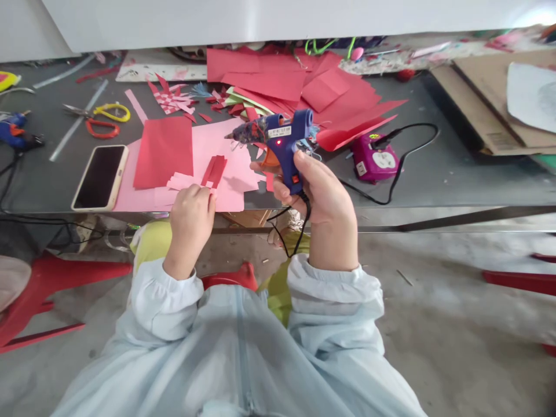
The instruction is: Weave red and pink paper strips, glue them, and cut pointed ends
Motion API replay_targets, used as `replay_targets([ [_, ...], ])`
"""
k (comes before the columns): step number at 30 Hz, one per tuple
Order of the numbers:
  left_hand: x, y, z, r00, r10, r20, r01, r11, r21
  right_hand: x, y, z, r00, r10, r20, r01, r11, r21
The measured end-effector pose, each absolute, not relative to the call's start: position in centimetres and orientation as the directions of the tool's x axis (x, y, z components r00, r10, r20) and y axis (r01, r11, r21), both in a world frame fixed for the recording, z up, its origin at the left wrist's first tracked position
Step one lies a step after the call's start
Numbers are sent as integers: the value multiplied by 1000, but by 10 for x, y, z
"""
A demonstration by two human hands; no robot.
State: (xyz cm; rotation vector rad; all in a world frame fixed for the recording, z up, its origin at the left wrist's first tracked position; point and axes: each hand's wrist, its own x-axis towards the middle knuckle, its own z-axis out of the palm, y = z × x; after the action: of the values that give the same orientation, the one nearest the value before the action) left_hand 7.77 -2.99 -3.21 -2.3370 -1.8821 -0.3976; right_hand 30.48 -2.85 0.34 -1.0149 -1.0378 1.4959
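My right hand (319, 194) is wrapped round the grip of a blue hot glue gun (282, 139), held above the table edge with its nozzle pointing left and a red light lit. My left hand (191, 217) is closed in a pinch on narrow red paper strips (214, 172), which rest over a pink paper sheet (217, 156). A red paper rectangle (164, 152) lies on the pink sheet just left of the strips. The gun's black cord (299, 231) hangs down between my hands.
A phone (101, 176) lies face up at the left front edge. Scissors (98, 119) and another glue gun (15, 132) sit further left. Red paper sheets (304, 81) pile up at the back. A magenta power socket (374, 159) and cardboard (490, 98) lie right. Red stools stand below.
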Motion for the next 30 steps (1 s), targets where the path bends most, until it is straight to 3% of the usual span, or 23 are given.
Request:
replay_targets([
  [5,90,-36,-13,283,947,154,955,-263,-139,300,-24,-2,-139,985,-104,-210,-132,-969],
  [9,102,-39,-8,300,948,104,936,-271,-227,299,-21,-1,-122,982,-145,-216,-169,-962],
  [30,107,-36,-17,319,935,154,920,-267,-287,298,-19,2,-34,968,-248,-212,-250,-945],
])
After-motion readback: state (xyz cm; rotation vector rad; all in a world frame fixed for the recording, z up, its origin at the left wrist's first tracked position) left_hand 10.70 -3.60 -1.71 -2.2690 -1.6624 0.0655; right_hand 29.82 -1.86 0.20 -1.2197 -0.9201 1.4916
